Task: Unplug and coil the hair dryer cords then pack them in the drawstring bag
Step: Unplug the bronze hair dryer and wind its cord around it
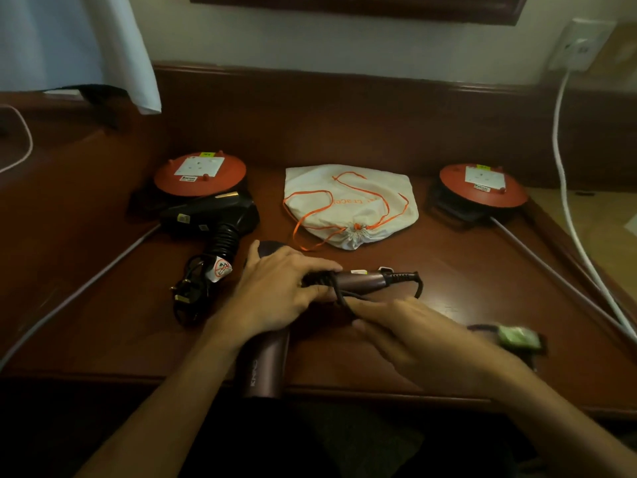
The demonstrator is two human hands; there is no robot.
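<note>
A purple hair dryer (267, 360) lies on the wooden desk (448, 270), its barrel toward me and its handle (362, 280) pointing right. My left hand (275, 291) grips the handle where black cord is wound round it. My right hand (406, 326) pinches the black cord (344, 300) just below the handle. The cord's plug (513, 338), with a green label, lies blurred to the right. A black hair dryer (210, 217) rests at the left with its cord bundled (193, 288). The white drawstring bag (348, 205) with orange strings lies behind, its mouth drawn closed.
Two red cable reels with sockets sit at the back left (200, 174) and back right (482, 184), each with a grey cable running toward the desk's front corners. A white cable (565, 188) hangs from a wall socket (579, 46) at the right.
</note>
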